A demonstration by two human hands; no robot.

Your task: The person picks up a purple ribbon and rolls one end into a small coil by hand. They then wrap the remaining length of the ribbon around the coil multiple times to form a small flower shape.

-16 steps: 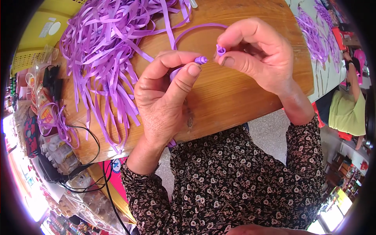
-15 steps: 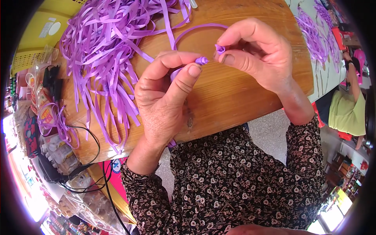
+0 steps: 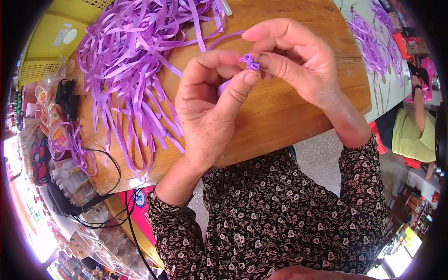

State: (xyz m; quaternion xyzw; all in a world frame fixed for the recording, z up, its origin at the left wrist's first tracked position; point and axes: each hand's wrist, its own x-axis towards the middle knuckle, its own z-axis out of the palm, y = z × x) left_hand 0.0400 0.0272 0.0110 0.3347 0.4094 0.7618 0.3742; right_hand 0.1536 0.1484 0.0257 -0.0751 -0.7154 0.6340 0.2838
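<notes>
A small ruffled purple ribbon flower [image 3: 250, 61] sits between my two hands above the wooden table. My left hand [image 3: 207, 105] holds it from below with the thumb against its base; the index finger is blurred. The thumb and bent index finger of my right hand [image 3: 296, 65] pinch its right side, while another finger stretches out above. A strip of purple ribbon [image 3: 224, 39] arches behind the hands, and part of a ribbon shows inside my left palm. The fingers hide how the pieces meet.
A heap of loose purple ribbons [image 3: 135, 56] covers the left of the wooden table [image 3: 289, 116]. A yellow basket [image 3: 51, 37], black cables [image 3: 100, 196] and plastic bags [image 3: 77, 184] lie further left. More ribbons [image 3: 368, 42] rest on a white surface at right, near a person in yellow-green [image 3: 413, 126].
My hands have come together. The rolled ribbon bud in my left fingers and the ribbon piece in my right were apart; now one ruffled flower shows between them. My left hand moved right.
</notes>
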